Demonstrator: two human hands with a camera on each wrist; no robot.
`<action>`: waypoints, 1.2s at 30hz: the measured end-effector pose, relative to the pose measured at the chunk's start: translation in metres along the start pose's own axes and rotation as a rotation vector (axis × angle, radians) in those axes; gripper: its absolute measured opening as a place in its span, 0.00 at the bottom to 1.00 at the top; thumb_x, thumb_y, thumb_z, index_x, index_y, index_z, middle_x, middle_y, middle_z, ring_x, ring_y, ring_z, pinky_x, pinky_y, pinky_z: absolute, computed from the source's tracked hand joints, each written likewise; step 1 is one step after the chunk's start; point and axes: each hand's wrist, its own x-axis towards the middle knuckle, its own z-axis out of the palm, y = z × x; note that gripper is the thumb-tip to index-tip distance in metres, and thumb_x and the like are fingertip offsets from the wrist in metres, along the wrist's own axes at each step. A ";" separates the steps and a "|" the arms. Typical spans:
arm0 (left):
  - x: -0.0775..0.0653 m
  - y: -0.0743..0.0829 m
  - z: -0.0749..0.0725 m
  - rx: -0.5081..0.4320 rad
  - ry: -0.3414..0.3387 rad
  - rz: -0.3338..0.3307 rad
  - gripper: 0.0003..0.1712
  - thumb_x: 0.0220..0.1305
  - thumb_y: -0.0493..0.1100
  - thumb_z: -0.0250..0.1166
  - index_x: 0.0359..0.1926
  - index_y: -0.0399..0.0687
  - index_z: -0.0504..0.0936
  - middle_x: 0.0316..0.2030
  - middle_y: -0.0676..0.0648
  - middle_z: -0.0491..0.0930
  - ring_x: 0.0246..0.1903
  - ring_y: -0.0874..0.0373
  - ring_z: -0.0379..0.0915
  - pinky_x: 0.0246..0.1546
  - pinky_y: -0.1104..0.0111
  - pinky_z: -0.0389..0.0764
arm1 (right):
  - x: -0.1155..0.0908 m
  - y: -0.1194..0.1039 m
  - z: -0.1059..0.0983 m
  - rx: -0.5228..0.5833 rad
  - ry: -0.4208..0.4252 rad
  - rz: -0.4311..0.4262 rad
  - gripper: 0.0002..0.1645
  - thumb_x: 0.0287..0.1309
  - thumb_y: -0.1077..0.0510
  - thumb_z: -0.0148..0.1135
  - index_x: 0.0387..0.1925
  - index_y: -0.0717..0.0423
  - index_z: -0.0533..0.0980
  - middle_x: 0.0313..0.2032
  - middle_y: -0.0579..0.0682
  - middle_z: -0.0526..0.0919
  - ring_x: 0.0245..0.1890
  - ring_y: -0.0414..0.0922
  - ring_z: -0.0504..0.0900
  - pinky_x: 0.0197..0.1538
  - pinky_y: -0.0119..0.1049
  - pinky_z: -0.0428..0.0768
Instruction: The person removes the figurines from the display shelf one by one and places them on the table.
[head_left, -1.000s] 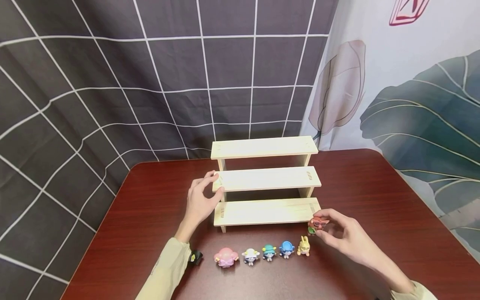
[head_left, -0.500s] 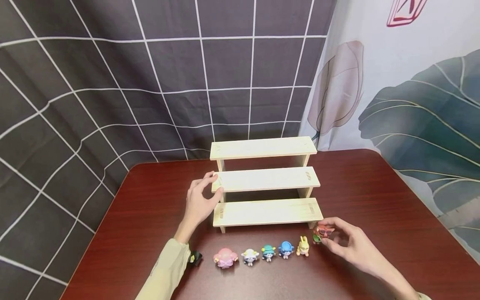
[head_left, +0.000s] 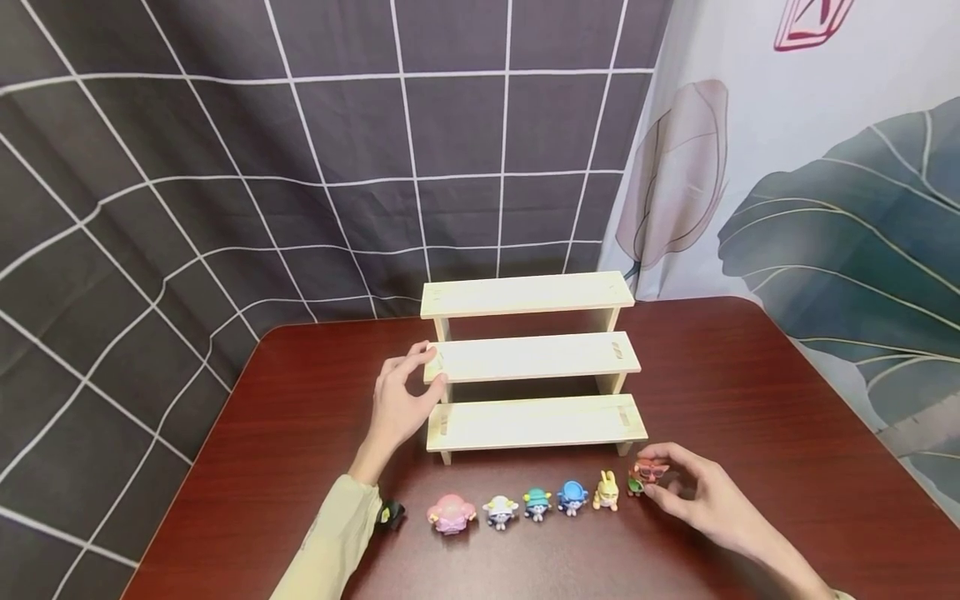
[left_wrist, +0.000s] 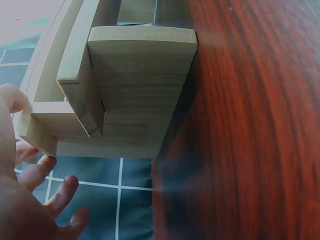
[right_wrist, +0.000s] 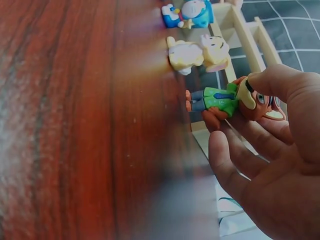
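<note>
In the head view my left hand (head_left: 399,406) grips the left end of the middle board of a three-tier wooden display shelf (head_left: 532,423), thumb at its front edge and index finger toward its back. My right hand (head_left: 701,493) pinches an orange fox figurine (head_left: 651,472) by the head, at the right end of a row of figurines. The right wrist view shows the fox's green shirt (right_wrist: 212,101) and blue tie, with its feet close to the table. Left of it stands a yellow rabbit figurine (head_left: 606,492). In the left wrist view the shelf's side panel (left_wrist: 145,80) faces the camera.
Leftward from the rabbit stand a blue figurine (head_left: 572,498), a green-hatted one (head_left: 537,505), a white-hatted one (head_left: 500,513) and a pink one (head_left: 452,515). A black object (head_left: 391,515) lies partly behind my left sleeve. The red-brown table (head_left: 315,392) meets a grid-patterned curtain (head_left: 360,125).
My right hand has moved the fox figurine right and down, from beside the lowest board's right corner to the row's end beside the rabbit. My left hand has stayed on the shelf.
</note>
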 end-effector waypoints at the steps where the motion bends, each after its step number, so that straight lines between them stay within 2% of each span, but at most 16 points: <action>1: 0.000 0.000 0.000 -0.001 0.000 0.000 0.23 0.57 0.43 0.73 0.55 0.46 0.86 0.59 0.50 0.80 0.49 0.48 0.71 0.47 0.51 0.70 | 0.000 0.001 0.000 -0.003 0.000 0.001 0.25 0.47 0.76 0.72 0.47 0.58 0.77 0.36 0.46 0.85 0.27 0.40 0.82 0.29 0.29 0.77; 5: 0.000 0.000 0.000 -0.002 -0.001 -0.003 0.23 0.57 0.42 0.72 0.55 0.46 0.86 0.59 0.51 0.80 0.49 0.48 0.71 0.47 0.51 0.70 | -0.002 0.002 0.001 -0.010 -0.001 -0.004 0.26 0.47 0.76 0.72 0.47 0.57 0.77 0.36 0.46 0.85 0.26 0.40 0.81 0.28 0.29 0.76; 12: 0.000 -0.001 0.001 -0.007 0.002 0.003 0.23 0.56 0.42 0.72 0.55 0.45 0.86 0.59 0.45 0.80 0.49 0.48 0.71 0.47 0.50 0.70 | -0.002 0.005 0.001 -0.005 -0.006 0.004 0.25 0.49 0.76 0.71 0.47 0.56 0.77 0.36 0.45 0.85 0.27 0.39 0.82 0.28 0.30 0.77; 19: 0.001 -0.001 0.001 -0.007 0.005 0.006 0.23 0.56 0.42 0.72 0.55 0.45 0.86 0.59 0.45 0.80 0.49 0.48 0.71 0.47 0.50 0.70 | -0.002 0.007 -0.002 -0.007 -0.025 0.025 0.23 0.49 0.75 0.70 0.48 0.59 0.76 0.35 0.45 0.84 0.25 0.40 0.80 0.29 0.30 0.78; 28: 0.000 0.000 0.001 -0.001 0.009 0.000 0.23 0.56 0.43 0.73 0.54 0.46 0.86 0.59 0.51 0.80 0.49 0.48 0.72 0.48 0.50 0.70 | -0.002 0.006 -0.002 0.008 -0.043 0.044 0.22 0.51 0.75 0.69 0.48 0.59 0.76 0.35 0.45 0.83 0.26 0.41 0.81 0.31 0.31 0.79; 36: 0.000 0.000 0.001 -0.005 0.013 0.003 0.23 0.56 0.43 0.73 0.54 0.46 0.86 0.59 0.50 0.80 0.49 0.48 0.72 0.47 0.50 0.70 | 0.001 0.007 -0.001 0.026 -0.043 0.017 0.23 0.52 0.76 0.67 0.48 0.58 0.76 0.36 0.45 0.84 0.29 0.42 0.82 0.32 0.31 0.79</action>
